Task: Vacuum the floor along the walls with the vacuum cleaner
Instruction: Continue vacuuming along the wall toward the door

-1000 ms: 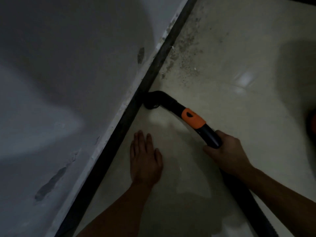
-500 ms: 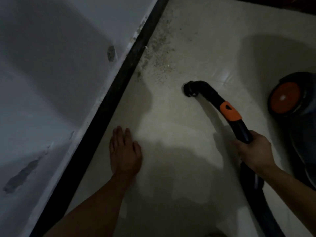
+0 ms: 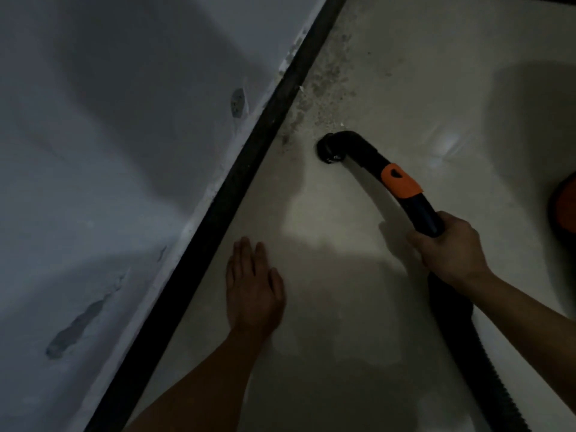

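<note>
Both hands are down by the floor and well apart. I see my left hand [image 3: 254, 291] lying flat, palm down, with its fingers straight and close together. My right hand [image 3: 452, 247] is curled round the black handle tube [image 3: 427, 218] of the vacuum cleaner.

A black skirting strip [image 3: 243, 194] runs from 7 o'clock up to 1 o'clock, with the pale wall [image 3: 109, 151] beyond it showing chipped patches [image 3: 237, 102]. A scatter of dark grit [image 3: 324, 88] lies on the tiled floor [image 3: 343, 322] beside the strip, towards 12 o'clock. At 3 o'clock, cut by the frame edge, is a dark rounded body with an orange part [image 3: 565, 207], probably the vacuum's canister.

The bent nozzle end [image 3: 327, 148] sits on or just above the floor, I cannot tell which. It is at 1 o'clock from my left hand and 10 o'clock from my right, near the grit's lower edge and apart from the skirting strip. An orange collar [image 3: 400, 182] lies between nozzle and right hand. The ribbed hose [image 3: 467, 353] trails from under that hand to 5 o'clock.

My left forearm reaches in from 6 o'clock, my right from 4 o'clock.
</note>
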The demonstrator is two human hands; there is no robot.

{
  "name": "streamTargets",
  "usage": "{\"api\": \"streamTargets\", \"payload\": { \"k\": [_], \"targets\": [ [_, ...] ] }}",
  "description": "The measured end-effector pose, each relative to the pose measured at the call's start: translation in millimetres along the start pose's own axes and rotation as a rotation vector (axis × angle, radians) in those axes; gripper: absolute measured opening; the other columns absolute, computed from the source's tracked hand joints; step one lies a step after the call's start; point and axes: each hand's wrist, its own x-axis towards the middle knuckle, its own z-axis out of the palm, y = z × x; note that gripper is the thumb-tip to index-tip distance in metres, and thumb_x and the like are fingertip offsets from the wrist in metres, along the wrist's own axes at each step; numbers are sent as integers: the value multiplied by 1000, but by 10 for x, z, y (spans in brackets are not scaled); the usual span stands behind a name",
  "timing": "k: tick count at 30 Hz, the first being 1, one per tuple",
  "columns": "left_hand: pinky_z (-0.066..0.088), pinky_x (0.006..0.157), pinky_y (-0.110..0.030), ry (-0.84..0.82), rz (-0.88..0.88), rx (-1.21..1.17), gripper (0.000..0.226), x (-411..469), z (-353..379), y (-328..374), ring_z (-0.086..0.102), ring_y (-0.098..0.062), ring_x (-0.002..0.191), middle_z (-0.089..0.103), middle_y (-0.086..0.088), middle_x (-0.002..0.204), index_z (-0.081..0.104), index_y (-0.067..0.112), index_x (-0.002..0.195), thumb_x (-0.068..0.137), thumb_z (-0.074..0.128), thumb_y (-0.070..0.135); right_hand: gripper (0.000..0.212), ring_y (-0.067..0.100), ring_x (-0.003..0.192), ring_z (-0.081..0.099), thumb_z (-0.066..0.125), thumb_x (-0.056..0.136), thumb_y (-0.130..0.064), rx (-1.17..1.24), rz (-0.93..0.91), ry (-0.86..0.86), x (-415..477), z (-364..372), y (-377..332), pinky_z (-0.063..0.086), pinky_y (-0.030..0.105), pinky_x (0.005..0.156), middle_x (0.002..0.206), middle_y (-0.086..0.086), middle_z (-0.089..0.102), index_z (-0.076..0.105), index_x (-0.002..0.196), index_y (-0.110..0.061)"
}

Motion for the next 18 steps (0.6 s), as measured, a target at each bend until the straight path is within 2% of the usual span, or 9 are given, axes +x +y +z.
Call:
{"api": "streamTargets", "payload": {
  "k": [7,13,18],
  "targets": [
    [18,116,-40,-26,4,1,56,-1,9,-24,28,-33,141,33,-21,151,44,3,141,89,49,24,16,30,61,63,74,78,-23,76,-25,-64,305,271,-265,54,37,60,68,10,63,62,86,-17],
    [20,115,-40,-70,-22,-50,56,12,-34,-12,29,-31,142,31,-19,153,43,5,142,91,37,28,16,19,50,61,74,77,-25,103,-36,-101,599,409,-489,42,23,46,62,4,63,63,88,-20],
    [23,112,-40,-92,-13,-91,56,-25,-42,-25,36,-31,138,36,-19,150,49,6,138,90,36,31,14,12,43,59,73,80,-21,60,-86,-114,700,466,-593,38,19,38,61,3,62,62,88,-19]
  ]
}}
